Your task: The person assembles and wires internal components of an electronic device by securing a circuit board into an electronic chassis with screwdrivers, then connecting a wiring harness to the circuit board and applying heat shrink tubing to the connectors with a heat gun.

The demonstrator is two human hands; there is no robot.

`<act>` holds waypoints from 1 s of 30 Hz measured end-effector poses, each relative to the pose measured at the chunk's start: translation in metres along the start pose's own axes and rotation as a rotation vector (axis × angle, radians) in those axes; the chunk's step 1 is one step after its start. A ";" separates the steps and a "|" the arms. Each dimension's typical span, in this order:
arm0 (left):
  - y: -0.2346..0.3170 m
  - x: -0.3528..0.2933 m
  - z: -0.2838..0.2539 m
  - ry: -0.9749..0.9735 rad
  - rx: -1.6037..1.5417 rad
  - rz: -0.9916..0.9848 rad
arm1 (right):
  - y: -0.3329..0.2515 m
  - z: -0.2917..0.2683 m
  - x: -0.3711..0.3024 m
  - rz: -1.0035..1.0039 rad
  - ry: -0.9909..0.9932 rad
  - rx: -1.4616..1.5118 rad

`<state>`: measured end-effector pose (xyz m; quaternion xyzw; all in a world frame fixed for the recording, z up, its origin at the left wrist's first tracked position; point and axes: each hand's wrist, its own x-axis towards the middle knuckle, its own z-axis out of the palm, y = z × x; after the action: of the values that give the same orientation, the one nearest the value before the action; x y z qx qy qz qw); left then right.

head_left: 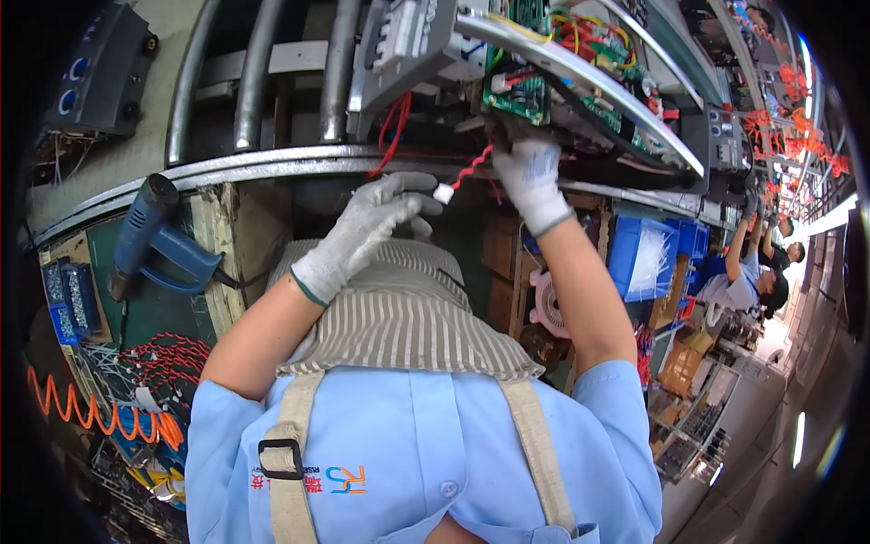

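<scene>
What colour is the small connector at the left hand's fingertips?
The connector is white, best seen in the head view.

The right hand (530, 177) has its fingertips hidden by the electronics chassis (582, 83), itself cropped above.

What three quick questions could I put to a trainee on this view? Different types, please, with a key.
1. True or false: the right hand, up by the green circuit board, is bare.

2. What is at the end of the red twisted wire beside the left hand?
A. a black clip
B. a white connector
C. a yellow plug

3. Fill the gap: of the two hands, the blue pistol-shaped tool lies nearer the ___ one.

Key:
1. False; it wears a pale glove.
2. B.
3. left.
</scene>
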<state>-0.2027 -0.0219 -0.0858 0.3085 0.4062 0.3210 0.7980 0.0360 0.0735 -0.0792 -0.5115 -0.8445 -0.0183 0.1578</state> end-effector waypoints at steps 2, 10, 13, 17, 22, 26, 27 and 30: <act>0.002 -0.003 -0.002 -0.078 -0.136 0.045 | -0.021 -0.014 -0.015 -0.040 -0.024 0.203; 0.010 -0.001 0.013 0.119 -0.117 0.056 | -0.055 -0.001 -0.043 -0.085 0.162 0.511; -0.009 0.027 0.011 0.345 0.445 0.206 | -0.084 0.000 -0.053 0.717 0.273 1.061; -0.031 0.047 0.008 0.434 0.830 0.519 | -0.058 0.010 -0.043 1.007 -0.336 1.459; -0.040 0.073 -0.010 0.486 1.217 0.560 | -0.035 0.035 -0.017 0.881 -0.461 1.271; -0.022 0.074 -0.004 0.402 1.338 0.191 | -0.029 0.072 0.002 0.305 -0.050 0.381; -0.029 0.071 -0.008 0.404 1.333 0.188 | -0.031 0.077 0.005 0.277 0.023 0.246; -0.043 0.059 -0.016 0.243 1.351 0.149 | -0.032 0.081 0.006 0.337 -0.232 0.003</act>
<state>-0.1776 0.0005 -0.1525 0.7271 0.5813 0.0839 0.3556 -0.0141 0.0793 -0.1502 -0.6439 -0.7596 0.0687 0.0611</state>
